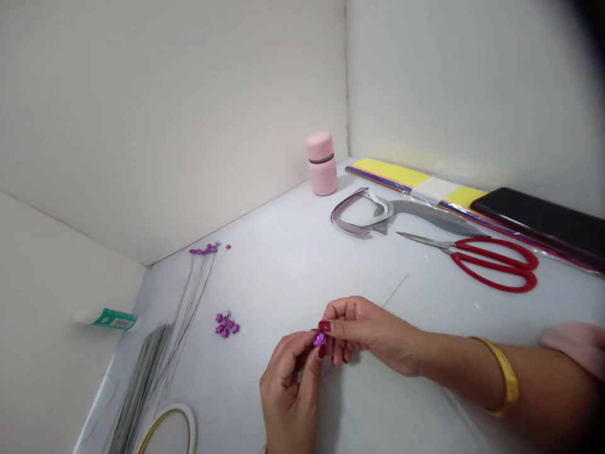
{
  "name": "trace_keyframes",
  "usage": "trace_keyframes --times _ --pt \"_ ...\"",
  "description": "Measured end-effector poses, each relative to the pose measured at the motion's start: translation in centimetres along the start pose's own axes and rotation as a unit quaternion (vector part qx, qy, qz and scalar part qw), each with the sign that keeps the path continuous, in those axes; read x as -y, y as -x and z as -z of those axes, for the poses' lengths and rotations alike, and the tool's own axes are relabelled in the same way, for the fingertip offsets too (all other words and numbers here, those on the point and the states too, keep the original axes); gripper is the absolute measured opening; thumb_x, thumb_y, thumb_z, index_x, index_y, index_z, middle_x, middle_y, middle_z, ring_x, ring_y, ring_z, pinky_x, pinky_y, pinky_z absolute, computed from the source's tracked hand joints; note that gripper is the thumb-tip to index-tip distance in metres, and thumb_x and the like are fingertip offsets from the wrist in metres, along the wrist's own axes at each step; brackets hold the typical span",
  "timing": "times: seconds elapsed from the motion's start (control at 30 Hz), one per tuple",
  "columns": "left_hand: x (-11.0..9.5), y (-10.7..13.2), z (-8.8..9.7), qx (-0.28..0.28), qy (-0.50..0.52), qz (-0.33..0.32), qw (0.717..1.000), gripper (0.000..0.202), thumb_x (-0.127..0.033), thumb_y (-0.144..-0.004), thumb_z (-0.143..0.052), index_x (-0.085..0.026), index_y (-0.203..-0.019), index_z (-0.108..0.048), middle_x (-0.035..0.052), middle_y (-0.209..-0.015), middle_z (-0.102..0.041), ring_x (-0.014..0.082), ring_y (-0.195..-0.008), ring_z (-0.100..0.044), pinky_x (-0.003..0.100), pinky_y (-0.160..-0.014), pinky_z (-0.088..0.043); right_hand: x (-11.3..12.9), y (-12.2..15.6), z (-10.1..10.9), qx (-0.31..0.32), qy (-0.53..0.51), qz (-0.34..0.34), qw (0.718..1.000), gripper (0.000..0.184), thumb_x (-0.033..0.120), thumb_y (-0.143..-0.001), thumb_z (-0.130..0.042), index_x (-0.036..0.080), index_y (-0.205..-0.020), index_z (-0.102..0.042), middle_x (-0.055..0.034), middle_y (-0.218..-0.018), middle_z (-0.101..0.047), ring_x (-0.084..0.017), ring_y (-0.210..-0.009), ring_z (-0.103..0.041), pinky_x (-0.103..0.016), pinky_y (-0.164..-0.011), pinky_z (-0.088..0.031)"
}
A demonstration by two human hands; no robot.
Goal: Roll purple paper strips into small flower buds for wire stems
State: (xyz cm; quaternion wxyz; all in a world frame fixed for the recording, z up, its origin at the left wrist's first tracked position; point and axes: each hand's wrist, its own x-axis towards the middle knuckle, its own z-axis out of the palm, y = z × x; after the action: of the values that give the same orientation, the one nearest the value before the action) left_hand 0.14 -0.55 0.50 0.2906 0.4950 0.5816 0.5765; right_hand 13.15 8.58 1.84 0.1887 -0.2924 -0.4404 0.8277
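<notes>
The left hand (290, 388) and right hand (366, 329) both pinch a shiny purple piece (320, 340), over the near middle of the table (278, 271); a purple cluster (227, 326) lies to the left, near grey wires (144, 372); red-handled scissors (456, 244) lie farther off, to the right.

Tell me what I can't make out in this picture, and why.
In the head view:
- Purple piece: partly covered by fingers of the left hand and right hand.
- Thin wire: partly hidden behind the right hand.
- White ring: cut off by the bottom edge.
- Green tube: print too small and blurred.
</notes>
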Motion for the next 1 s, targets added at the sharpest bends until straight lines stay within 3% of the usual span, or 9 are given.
trace_keyframes --times 0.4,0.6,0.73,0.9,1.0 --pt "0.04 -0.28 0.24 0.034 -0.008 -0.012 0.999 0.016 -0.014 -0.079 -0.057 -0.022 -0.089 -0.067 0.0044 -0.083 -0.063 0.0160 -0.079 -0.059 0.024 -0.068 -0.049 -0.20 -0.19 0.18 0.001 0.027 -0.001 1.000 0.030 0.039 -0.067 -0.069 0.013 -0.070 -0.056 -0.0004 -0.058 -0.062 -0.008 -0.050 -0.054 -0.018 -0.048 -0.035" --pt "0.08 -0.54 0.40 0.034 0.023 0.051 0.998 0.013 -0.020 -0.078 -0.059 -0.022 -0.086 -0.069 0.0052 -0.084 -0.062 0.0168 -0.080 -0.059 0.025 -0.069 -0.049 -0.19 -0.28 0.37 0.023 0.020 -0.024 0.999 0.032 0.041 -0.067 -0.069 0.012 -0.071 -0.055 0.0001 -0.060 -0.062 -0.008 -0.050 -0.057 -0.017 -0.047 -0.036" --pt "0.23 -0.58 0.54 0.040 0.030 0.059 0.997 0.013 -0.022 -0.077 -0.060 -0.023 -0.086 -0.069 0.0047 -0.088 -0.062 0.0159 -0.084 -0.059 0.025 -0.074 -0.049 -0.16 -0.37 0.50 0.056 0.012 -0.041 0.998 0.032 0.042 -0.069 -0.067 0.012 -0.072 -0.056 -0.0002 -0.061 -0.062 -0.008 -0.050 -0.058 -0.016 -0.046 -0.035" --pt "0.35 -0.40 0.40 0.010 0.065 0.124 0.990 0.017 -0.025 -0.076 -0.062 -0.020 -0.091 -0.066 0.0062 -0.092 -0.064 0.0163 -0.084 -0.060 0.025 -0.075 -0.049 -0.31 -0.31 0.34 0.018 0.047 -0.005 0.999 0.030 0.040 -0.069 -0.068 0.012 -0.071 -0.056 0.0001 -0.060 -0.062 -0.009 -0.052 -0.057 -0.018 -0.048 -0.038" --pt "0.07 -0.41 0.15 0.017 0.044 0.101 0.994 0.011 -0.025 -0.076 -0.061 -0.018 -0.084 -0.065 0.0050 -0.084 -0.064 0.0156 -0.079 -0.060 0.024 -0.071 -0.049 -0.49 -0.19 0.23 0.000 0.081 0.024 0.996 0.027 0.039 -0.072 -0.065 0.013 -0.072 -0.057 0.0004 -0.060 -0.061 -0.009 -0.053 -0.056 -0.019 -0.049 -0.038"
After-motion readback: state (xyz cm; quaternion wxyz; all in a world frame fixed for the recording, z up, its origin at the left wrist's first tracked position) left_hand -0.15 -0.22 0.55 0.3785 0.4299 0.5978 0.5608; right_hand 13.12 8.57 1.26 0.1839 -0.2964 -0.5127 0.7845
